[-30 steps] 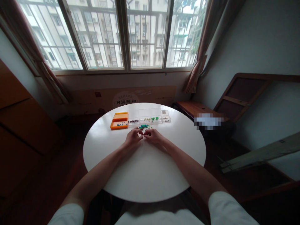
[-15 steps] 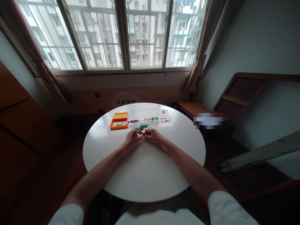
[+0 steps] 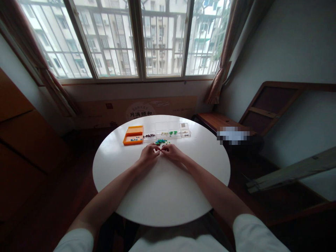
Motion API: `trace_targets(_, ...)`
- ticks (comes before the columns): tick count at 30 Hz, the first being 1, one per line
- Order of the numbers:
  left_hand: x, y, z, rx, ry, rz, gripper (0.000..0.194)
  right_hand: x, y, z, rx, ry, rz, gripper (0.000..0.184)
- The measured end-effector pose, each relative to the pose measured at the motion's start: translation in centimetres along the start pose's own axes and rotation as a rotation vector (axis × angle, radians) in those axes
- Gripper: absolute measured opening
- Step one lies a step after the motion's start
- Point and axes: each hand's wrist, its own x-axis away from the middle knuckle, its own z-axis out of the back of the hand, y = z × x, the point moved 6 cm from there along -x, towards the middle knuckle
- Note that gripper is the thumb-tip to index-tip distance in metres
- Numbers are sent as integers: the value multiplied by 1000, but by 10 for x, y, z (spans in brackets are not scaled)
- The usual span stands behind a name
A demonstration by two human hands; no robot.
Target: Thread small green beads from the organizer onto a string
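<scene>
Near the table's middle, my left hand (image 3: 149, 153) and my right hand (image 3: 170, 151) meet with their fingertips pinched together. Whatever they pinch is too small to make out; a dark speck shows between the fingertips. Just beyond them lies a pile of small coloured pieces (image 3: 162, 141), blue, green, dark and pale, partly hidden by my fingers. Behind that, an open orange box (image 3: 133, 141) holds a few blue pieces. To its right stand open clear plastic boxes (image 3: 168, 126) with dark, pale and green pieces in their compartments.
The round white table (image 3: 162, 196) fills the middle of the view. Behind it a large cardboard box (image 3: 178, 105) leans below the barred window. A low wooden bench (image 3: 212, 120) with a blurred-out item stands at the right, and a wooden plank (image 3: 294, 171) lies beyond it.
My hands stay in the same place, with at most a slight shift of the fingertips. The pile and the boxes have not moved.
</scene>
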Motion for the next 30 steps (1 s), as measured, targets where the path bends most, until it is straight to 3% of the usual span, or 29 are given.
trace_targets(30,0,3,0,-10,-19,22,17,0,4,-2,-16,-7,-21,19)
